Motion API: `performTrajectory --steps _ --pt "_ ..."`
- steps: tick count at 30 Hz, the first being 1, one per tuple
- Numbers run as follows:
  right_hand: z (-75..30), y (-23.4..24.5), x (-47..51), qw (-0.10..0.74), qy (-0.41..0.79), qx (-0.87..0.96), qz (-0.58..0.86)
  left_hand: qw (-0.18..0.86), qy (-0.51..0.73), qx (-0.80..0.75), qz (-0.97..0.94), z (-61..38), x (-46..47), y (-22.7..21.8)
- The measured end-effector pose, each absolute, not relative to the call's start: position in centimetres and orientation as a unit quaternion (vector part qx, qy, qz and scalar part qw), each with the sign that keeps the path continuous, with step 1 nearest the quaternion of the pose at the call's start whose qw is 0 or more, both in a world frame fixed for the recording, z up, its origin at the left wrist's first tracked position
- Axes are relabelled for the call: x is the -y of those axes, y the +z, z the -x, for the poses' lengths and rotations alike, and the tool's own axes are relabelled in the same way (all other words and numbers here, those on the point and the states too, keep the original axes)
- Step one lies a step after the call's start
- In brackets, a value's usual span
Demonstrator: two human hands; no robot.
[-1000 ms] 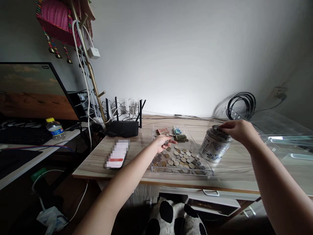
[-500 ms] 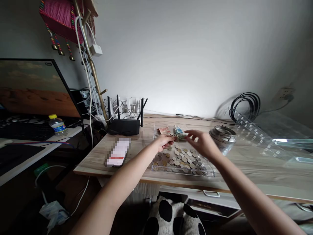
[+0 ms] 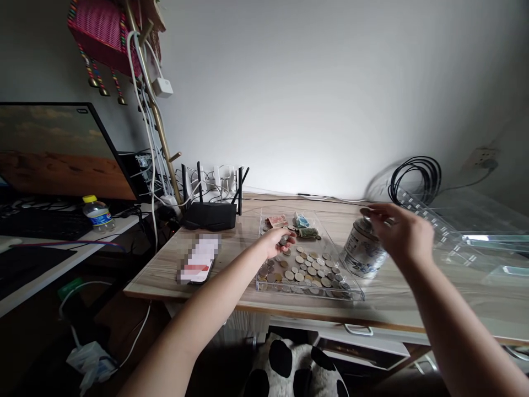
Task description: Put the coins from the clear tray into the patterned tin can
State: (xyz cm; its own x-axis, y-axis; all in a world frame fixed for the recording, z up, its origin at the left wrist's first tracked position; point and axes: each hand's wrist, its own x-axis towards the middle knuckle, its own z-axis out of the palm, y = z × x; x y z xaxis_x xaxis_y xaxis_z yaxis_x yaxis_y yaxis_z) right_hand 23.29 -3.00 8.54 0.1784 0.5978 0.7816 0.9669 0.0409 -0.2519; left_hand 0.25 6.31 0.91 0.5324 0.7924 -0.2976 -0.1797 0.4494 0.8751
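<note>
The left hand (image 3: 283, 242), palm turned up and fingers half curled, cups a few small silver-coloured round metal coins (image 3: 283, 241) above a shallow clear plastic tray (image 3: 324, 245); the right hand (image 3: 403, 231) pinches a single dark grey round coin (image 3: 366, 212) between its fingertips, over the top of a white-and-blue patterned metal can (image 3: 364, 253); whether that hand touches the can, I cannot tell. The can stands upright on the pale wood-grain table (image 3: 165, 273), just beside the tray's right edge; scattered silver and brassy round coins (image 3: 300, 277) lie in the tray, thickest toward its near side; toward its far side lie a folded reddish paper banknote (image 3: 278, 221), a crumpled blue-and-white paper banknote (image 3: 302, 220) and a rolled green paper banknote (image 3: 308, 233). To the tray's left lies a dark-edged phone with a lit, blurred screen (image 3: 200, 262); behind it sits a black plastic router with upright antennas (image 3: 209, 215).
</note>
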Motion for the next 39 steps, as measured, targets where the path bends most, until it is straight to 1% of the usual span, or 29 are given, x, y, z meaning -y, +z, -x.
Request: performTrajectory --steps 2,4,5,7,10,15,19,22,24,25,26,28,30,33,39 --pt "-25.8 9.5 2.8 0.346 -0.21 0.587 0.701 0.775 0.319 -0.364 -0.407 -0.2 -6.4 0.8" --pt "-27.8 10.0 2.2 0.302 -0.15 0.597 0.728 0.781 0.326 -0.36 -0.394 -0.1 -6.4 0.7" --pt "-28.5 10.0 1.9 0.293 -0.121 0.601 0.733 0.783 0.332 -0.357 -0.387 -0.1 -6.5 0.7" --pt "-29.3 10.0 1.4 0.292 -0.094 0.602 0.737 0.787 0.343 -0.35 -0.374 0.0 -6.5 0.6" --pt "-29.4 9.9 1.1 0.289 -0.098 0.594 0.744 0.798 0.349 -0.334 -0.359 0.1 -6.5 0.5" --pt "-29.6 9.9 0.6 0.278 -0.071 0.623 0.728 0.814 0.314 -0.31 -0.377 0.1 -6.5 0.4" --pt "-29.8 10.0 0.6 0.27 -0.077 0.627 0.727 0.806 0.309 -0.314 -0.396 0.1 -6.5 0.4" --pt "-27.5 10.0 1.6 0.268 -0.147 0.608 0.733 0.793 0.316 -0.314 -0.417 0.1 -6.3 0.6" --pt "-24.4 9.6 2.6 0.294 -0.213 0.608 0.706 0.785 0.316 -0.311 -0.433 0.1 -6.0 0.8" --pt "-22.4 9.2 3.0 0.308 -0.219 0.621 0.686 0.783 0.315 -0.309 -0.439 0.1 -5.9 0.9" --pt "-20.5 8.7 3.3 0.304 -0.194 0.657 0.662 0.782 0.312 -0.308 -0.444 0.1 -5.8 1.0" --pt "-16.9 7.2 3.4 0.254 -0.138 0.758 0.584 0.783 0.307 -0.303 -0.448 0.0 -5.7 1.1" --pt "-14.3 5.7 2.9 0.198 -0.111 0.811 0.539 0.783 0.309 -0.303 -0.447 -0.1 -5.8 1.0" --pt "-12.7 4.1 1.7 0.148 -0.11 0.82 0.543 0.769 0.335 -0.332 -0.432 -0.3 -6.2 0.7" --pt "-12.7 3.6 0.8 0.127 -0.1 0.808 0.566 0.769 0.335 -0.365 -0.403 -0.6 -7.1 0.0"
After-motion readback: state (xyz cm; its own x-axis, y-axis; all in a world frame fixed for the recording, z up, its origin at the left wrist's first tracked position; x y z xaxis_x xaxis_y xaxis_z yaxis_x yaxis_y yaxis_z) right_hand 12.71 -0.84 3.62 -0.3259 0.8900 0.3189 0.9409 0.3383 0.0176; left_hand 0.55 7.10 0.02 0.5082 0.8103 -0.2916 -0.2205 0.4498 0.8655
